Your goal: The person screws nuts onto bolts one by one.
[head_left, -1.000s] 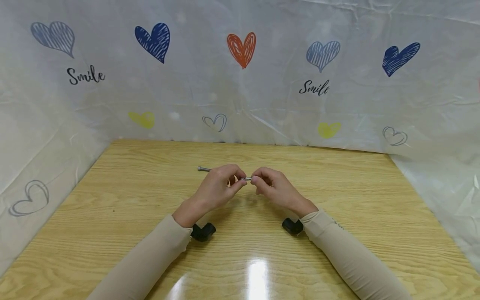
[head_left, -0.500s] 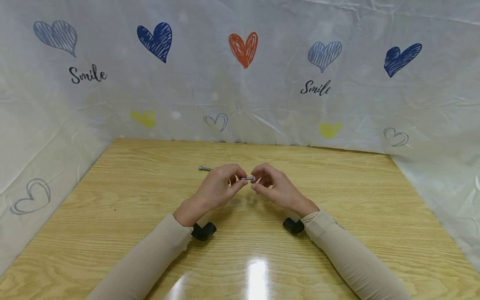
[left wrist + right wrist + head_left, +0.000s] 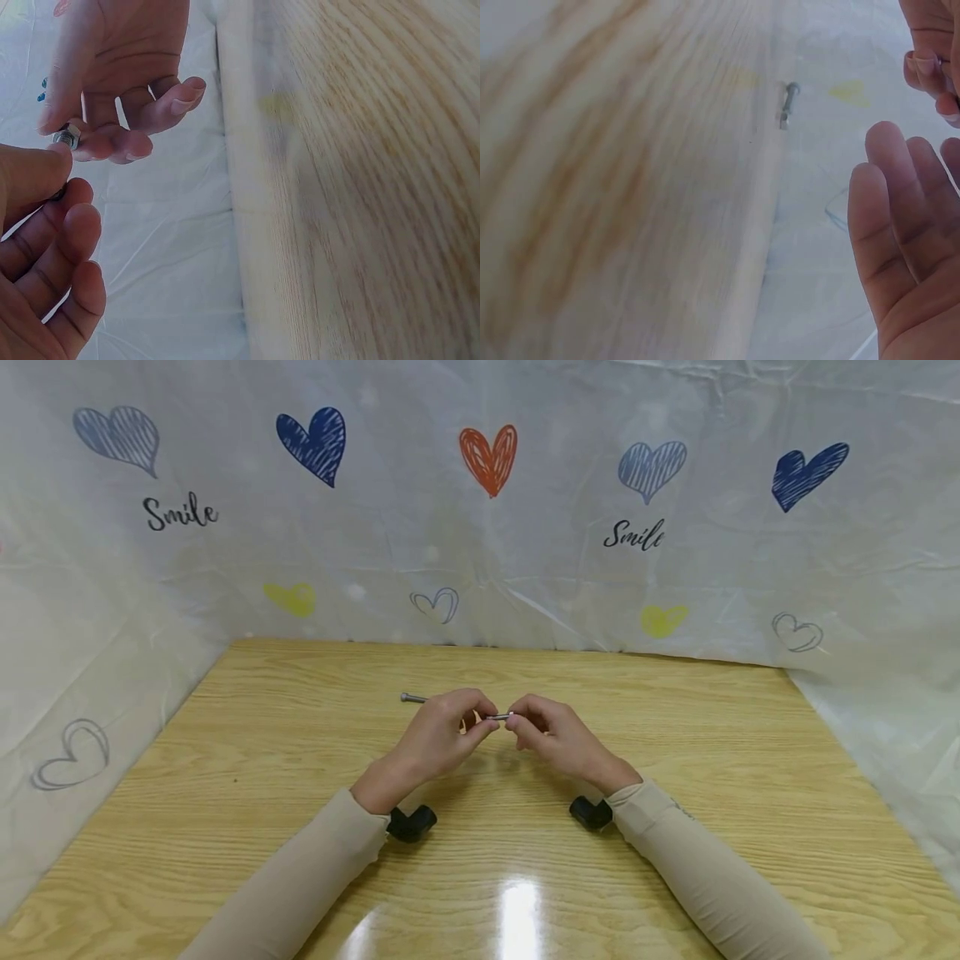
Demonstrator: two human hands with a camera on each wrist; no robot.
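One bolt (image 3: 500, 717), clamped in fingertips of the left hand (image 3: 442, 737); one hex nut (image 3: 73, 136) at its right end, pinched by the right hand (image 3: 557, 739).

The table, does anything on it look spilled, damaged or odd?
No spill shows. A dark speck stands out on the pale table, left of the left hand; I can't tell whether it's dirt or damage. The lying bolt looks ordinary.

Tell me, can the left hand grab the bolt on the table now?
Probably not yet: the left hand pinches a held bolt. The other bolt lies just beyond that hand on the table, with nothing visible in the way.
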